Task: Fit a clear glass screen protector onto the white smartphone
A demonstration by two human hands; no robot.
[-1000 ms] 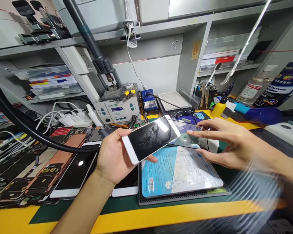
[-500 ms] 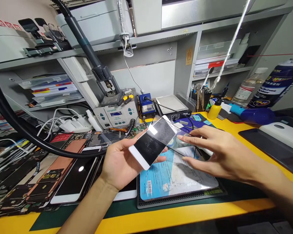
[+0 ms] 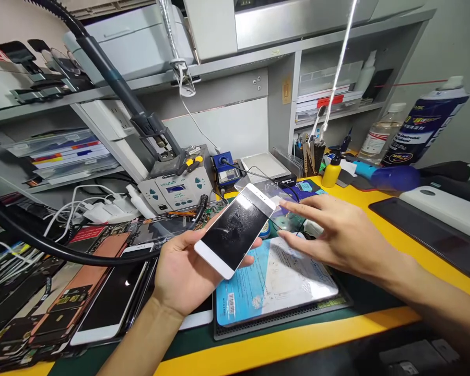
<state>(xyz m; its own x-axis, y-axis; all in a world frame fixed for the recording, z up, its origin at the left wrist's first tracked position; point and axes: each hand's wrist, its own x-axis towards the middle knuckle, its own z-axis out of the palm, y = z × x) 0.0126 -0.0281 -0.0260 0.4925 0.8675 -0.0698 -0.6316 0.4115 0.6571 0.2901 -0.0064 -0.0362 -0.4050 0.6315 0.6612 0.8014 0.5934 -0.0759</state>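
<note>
Glass, glossy black and speckled with fine droplet-like marks, fronts the white-rimmed phone [image 3: 235, 230], a slim rounded rectangle. It lies tilted across the fingers of the left hand [image 3: 186, 269], whose grip grasps its lower left side. The right hand [image 3: 337, 232] has thumb and forefinger parted just beside the phone's upper right end; whether that grip pinches something clear, I cannot tell. Below, a shiny blue-and-white packet [image 3: 290, 282] rests flat above the yellow tabletop [image 3: 290, 342].
</note>
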